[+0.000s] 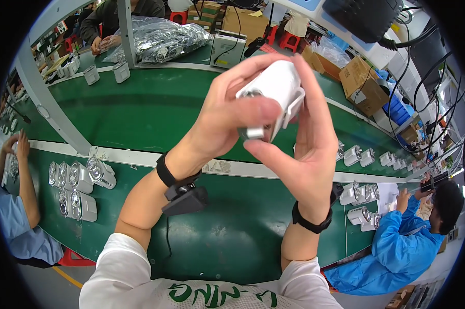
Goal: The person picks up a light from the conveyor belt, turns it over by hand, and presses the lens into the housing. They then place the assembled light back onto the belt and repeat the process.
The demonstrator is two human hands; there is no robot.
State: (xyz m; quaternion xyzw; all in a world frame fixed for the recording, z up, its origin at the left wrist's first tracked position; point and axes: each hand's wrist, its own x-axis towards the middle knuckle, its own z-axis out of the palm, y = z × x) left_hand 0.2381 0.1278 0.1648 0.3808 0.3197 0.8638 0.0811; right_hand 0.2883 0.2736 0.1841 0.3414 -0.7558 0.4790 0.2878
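Holds white plastic housing [277, 81] clamped between left hand [223, 116] and right hand [310, 147], slanting lengthwise rightward toward worktop's [248, 221] far edge.

I am watching two hands [314, 149] holding one white device [277, 82] above the green tabletop [242, 221], where similar units [86, 207] are resting.

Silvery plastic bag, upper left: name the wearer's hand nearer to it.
Left. The left hand is below and right of the bag; the right hand is farther right.
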